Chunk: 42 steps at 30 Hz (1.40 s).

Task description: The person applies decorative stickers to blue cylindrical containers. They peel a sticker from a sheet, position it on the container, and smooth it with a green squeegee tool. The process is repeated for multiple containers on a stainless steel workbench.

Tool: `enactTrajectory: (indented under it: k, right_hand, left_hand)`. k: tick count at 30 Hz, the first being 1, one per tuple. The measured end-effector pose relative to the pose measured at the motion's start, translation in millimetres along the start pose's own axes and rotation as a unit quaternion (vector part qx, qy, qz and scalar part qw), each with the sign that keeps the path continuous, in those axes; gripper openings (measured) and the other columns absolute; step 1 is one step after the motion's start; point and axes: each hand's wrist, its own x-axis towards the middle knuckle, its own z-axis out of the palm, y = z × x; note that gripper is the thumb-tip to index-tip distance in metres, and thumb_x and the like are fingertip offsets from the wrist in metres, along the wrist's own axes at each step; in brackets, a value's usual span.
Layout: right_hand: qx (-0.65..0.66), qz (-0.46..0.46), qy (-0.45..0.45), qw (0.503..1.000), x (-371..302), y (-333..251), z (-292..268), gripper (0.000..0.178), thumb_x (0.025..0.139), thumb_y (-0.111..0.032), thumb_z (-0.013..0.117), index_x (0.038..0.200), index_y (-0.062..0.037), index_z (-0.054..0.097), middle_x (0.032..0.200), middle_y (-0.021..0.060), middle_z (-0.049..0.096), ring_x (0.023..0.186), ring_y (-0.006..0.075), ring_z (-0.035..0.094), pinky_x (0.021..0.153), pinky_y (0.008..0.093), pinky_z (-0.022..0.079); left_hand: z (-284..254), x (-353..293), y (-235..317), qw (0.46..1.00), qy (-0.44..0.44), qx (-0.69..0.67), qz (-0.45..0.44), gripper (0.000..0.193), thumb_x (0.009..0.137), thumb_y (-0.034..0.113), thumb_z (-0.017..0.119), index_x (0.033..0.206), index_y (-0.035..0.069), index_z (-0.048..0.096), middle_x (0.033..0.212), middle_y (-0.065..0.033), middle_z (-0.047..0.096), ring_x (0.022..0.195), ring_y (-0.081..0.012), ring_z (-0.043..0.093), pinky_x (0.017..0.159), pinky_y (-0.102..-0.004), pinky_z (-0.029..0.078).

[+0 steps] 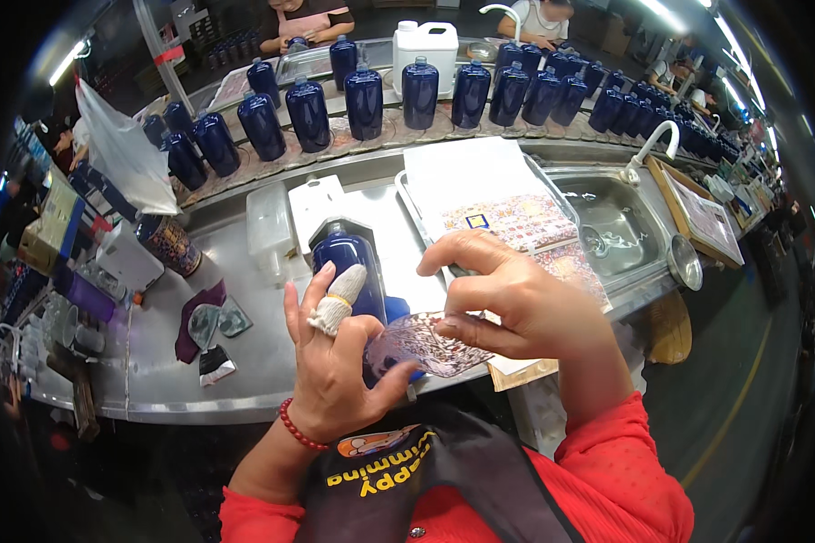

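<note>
A thin see-through film [435, 348] with a red and white flower pattern is stretched between my hands, low in front of me. My right hand [525, 303] pinches its right end between thumb and fingers. At its left end, the thumb and forefinger of my left hand [335, 353] close on it, the other fingers raised; one wears a white knit finger cover [339, 299]. Just beyond lies a glossy dark blue bottle [353, 262] in a cradle, partly hidden by my left hand. To the right, patterned sheets [507, 222] lie under white paper [466, 172] on a tray.
Several blue bottles [364, 104] line the far ledge beside a white jug [426, 54]. A steel sink [607, 217] with a tap [658, 140] and bowl [685, 262] lies right. Left are a clear box [272, 222], cloth pieces [204, 321] and a patterned bottle [170, 244]. People sit opposite.
</note>
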Motion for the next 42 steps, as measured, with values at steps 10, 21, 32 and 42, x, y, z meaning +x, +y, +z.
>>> enactTrajectory:
  k: [10, 21, 32, 42]
  right_hand:
    - [0.002, 0.045, 0.008, 0.999, -3.5, -18.6, -6.5, 0.025, 0.086, -0.018, 0.079, 0.077, -0.0009, 0.062, 0.118, 0.0173, 0.063, 0.114, 0.038, 0.061, 0.098, 0.0469, 0.047]
    - [0.072, 0.166, 0.063, 0.981, 18.5, 95.3, 77.9, 0.032, 0.097, -0.02, 0.072, 0.076, 0.0031, 0.062, 0.118, 0.0108, 0.064, 0.08, 0.0107, 0.062, 0.067, 0.0245, 0.051]
    - [0.142, 0.276, 0.092, 0.946, 28.2, 117.6, 91.2, 0.031, 0.097, -0.018, 0.07, 0.075, 0.0015, 0.064, 0.111, 0.013, 0.065, 0.093, 0.018, 0.062, 0.077, 0.0295, 0.049]
    - [0.123, 0.299, 0.094, 0.942, 34.1, 120.4, 93.5, 0.031, 0.098, -0.016, 0.067, 0.074, 0.0031, 0.063, 0.112, 0.015, 0.065, 0.099, 0.0181, 0.062, 0.078, 0.0291, 0.049]
  left_hand:
    - [-22.6, -1.4, -4.4, 0.981, -0.025, -0.177, -0.072, 0.002, 0.087, 0.008, 0.066, 0.087, 0.007, 0.068, 0.125, -0.0246, 0.067, 0.141, -0.045, 0.044, 0.119, -0.0618, 0.016]
    - [28.0, -2.2, -91.9, 0.963, 0.075, -0.137, -0.22, 0.019, 0.092, 0.022, 0.069, 0.089, 0.004, 0.069, 0.099, -0.0129, 0.069, 0.126, -0.0406, 0.048, 0.116, -0.0498, 0.028]
    - [42.1, 7.3, -119.2, 0.945, 0.102, -0.199, -0.239, 0.017, 0.092, 0.019, 0.067, 0.083, 0.005, 0.063, 0.083, -0.009, 0.066, 0.105, -0.0314, 0.052, 0.106, -0.0471, 0.035]
    - [42.5, 6.0, -124.6, 0.907, 0.234, -0.225, -0.267, 0.019, 0.096, 0.024, 0.066, 0.098, 0.005, 0.067, 0.106, -0.0157, 0.066, 0.113, -0.037, 0.054, 0.101, -0.0466, 0.038]
